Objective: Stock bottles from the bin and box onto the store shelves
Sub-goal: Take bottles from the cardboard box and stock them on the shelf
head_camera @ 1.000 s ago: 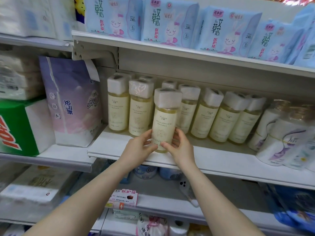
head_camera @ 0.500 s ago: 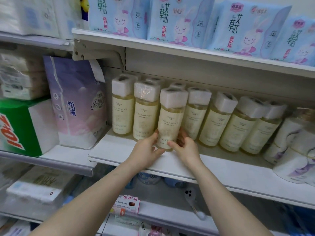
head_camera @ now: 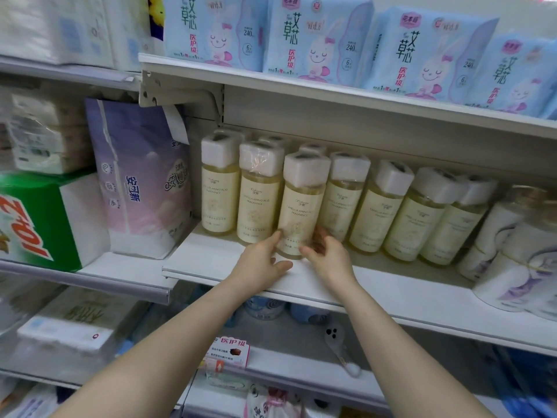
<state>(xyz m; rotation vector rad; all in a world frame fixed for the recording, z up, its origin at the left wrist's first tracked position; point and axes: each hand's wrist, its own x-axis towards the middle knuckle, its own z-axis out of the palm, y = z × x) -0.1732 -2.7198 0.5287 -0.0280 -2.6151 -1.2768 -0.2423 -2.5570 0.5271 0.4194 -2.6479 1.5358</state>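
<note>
Pale-yellow bottle (head_camera: 297, 206) upright on shelf (head_camera: 391, 285), front of the row. Fingers of left hand (head_camera: 259, 260) nearly straight, tips touching its lower left side, thumb splayed. Fingers of right hand (head_camera: 328, 254) curled round its base.

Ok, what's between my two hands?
One white-capped pale yellow bottle, upright on the shelf; the left hand and right hand flank its base. The head view shows it.
</note>
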